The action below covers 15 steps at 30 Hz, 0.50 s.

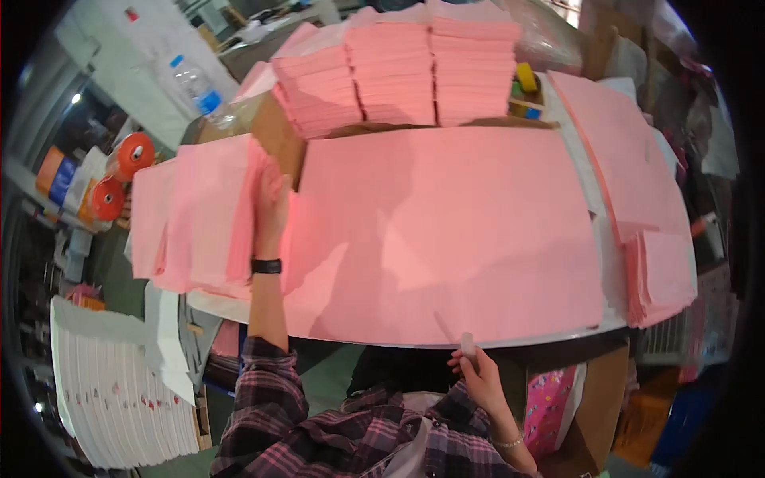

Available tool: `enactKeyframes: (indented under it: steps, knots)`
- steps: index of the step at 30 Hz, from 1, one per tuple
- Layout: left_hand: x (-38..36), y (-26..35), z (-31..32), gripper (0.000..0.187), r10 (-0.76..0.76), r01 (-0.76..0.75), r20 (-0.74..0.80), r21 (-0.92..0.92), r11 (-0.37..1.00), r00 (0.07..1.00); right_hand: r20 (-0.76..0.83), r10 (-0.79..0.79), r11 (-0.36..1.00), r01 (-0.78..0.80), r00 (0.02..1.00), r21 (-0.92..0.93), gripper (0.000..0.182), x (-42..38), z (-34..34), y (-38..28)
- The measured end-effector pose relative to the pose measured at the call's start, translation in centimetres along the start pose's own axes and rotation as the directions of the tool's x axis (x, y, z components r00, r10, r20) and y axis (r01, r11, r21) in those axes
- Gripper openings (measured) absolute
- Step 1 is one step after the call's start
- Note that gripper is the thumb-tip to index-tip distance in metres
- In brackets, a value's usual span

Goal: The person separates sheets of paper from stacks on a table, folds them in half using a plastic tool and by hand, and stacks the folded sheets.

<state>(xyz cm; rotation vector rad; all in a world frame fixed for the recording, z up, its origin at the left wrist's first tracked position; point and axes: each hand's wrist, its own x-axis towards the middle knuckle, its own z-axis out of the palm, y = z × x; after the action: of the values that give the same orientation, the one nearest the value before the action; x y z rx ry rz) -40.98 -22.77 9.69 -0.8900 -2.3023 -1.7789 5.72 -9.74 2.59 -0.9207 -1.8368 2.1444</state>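
A large pink sheet (462, 231) lies across the table in front of me. My left hand (273, 199), with a black band on its wrist, is at the right side of a pile of folded pink sheets (207, 211); its fingers are hard to make out against the pink. Near the table's front edge, my right hand (478, 374) is closed around the pale handle of a thin tool (467, 344), whose narrow end points up and left over the sheet.
Tall pink stacks (390, 72) stand at the back beside a small box with yellow and blue items (527, 92). A bottle (203, 94) stands at the back left. More folded pink sheets (665, 275) lie right. An open carton (594, 406) is below the table's front.
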Motion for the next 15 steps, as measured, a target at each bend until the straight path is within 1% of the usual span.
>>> enactKeyframes:
  steps: [1, 2, 3, 4, 5, 6, 7, 8, 11, 12, 13, 15]
  knots:
    - [-0.1, 0.3, -0.1, 0.059, -0.056, 0.056, 0.000, 0.036, 0.998, 0.998, -0.008, -0.012, 1.000, 0.012, 1.000, 0.002, 0.016, 0.0, 0.0, 0.2]
    - [0.1, -1.6, -0.4, 0.062, -0.025, 0.024, 0.013, 0.072, 0.997, 1.000, -0.032, -0.019, 1.000, 0.019, 0.999, 0.004, 0.017, -0.3, -0.2, 0.4]
    - [0.6, -3.2, -0.9, 0.065, 0.006, -0.009, 0.039, 0.099, 0.995, 0.999, -0.047, -0.052, 0.998, 0.050, 0.998, -0.042, 0.017, -0.5, -0.4, 0.3]
    - [1.0, -5.4, -2.3, 0.062, -0.036, 0.083, 0.104, -0.495, 0.865, 0.994, -0.063, -0.080, 0.993, 0.075, 0.995, -0.091, 0.019, -0.5, -0.6, 0.2]
    - [0.9, -7.1, -2.5, 0.059, -0.067, 0.197, 0.186, -0.892, 0.406, 0.980, -0.136, -0.053, 0.995, 0.041, 0.989, -0.089, 0.019, -0.8, -0.6, 0.4]
    - [0.2, -5.9, -1.0, 0.055, -0.014, 0.050, 0.084, -0.442, 0.896, 0.996, -0.165, -0.069, 0.992, 0.051, 0.984, -0.112, 0.019, -1.0, -0.8, 0.6]
    - [-0.1, -3.9, -0.2, 0.051, 0.127, -0.133, 0.043, 0.218, 0.967, 0.991, -0.183, -0.087, 0.989, 0.062, 0.979, -0.138, 0.019, -1.4, -1.2, 0.6]
    - [-0.6, -2.3, 1.0, 0.051, 0.119, -0.133, 0.082, 0.187, 0.973, 0.989, -0.229, -0.067, 0.990, 0.037, 0.971, -0.136, 0.019, -2.0, -1.5, 0.5]
    - [-3.8, 2.3, 4.7, 0.045, 0.164, -0.197, 0.117, 0.384, 0.902, 0.979, -0.310, -0.146, 0.989, 0.145, 0.939, -0.027, 0.019, -3.1, -2.3, 0.6]
    - [-5.5, 3.5, 6.3, 0.045, 0.207, -0.283, 0.220, 0.416, 0.864, 0.953, -0.330, -0.134, 0.991, 0.133, 0.934, -0.026, 0.019, -3.4, -2.8, 0.8]
    - [-7.6, 4.8, 8.1, 0.046, 0.245, -0.372, 0.320, 0.436, 0.819, 0.915, -0.433, -0.155, 0.986, 0.169, 0.888, -0.008, 0.018, -3.6, -3.2, 1.1]
    - [-13.4, 8.4, 13.1, 0.044, 0.255, -0.427, 0.461, 0.319, 0.846, 0.850, -0.620, -0.185, 0.969, 0.246, 0.763, 0.013, 0.018, -3.9, -3.9, 1.7]
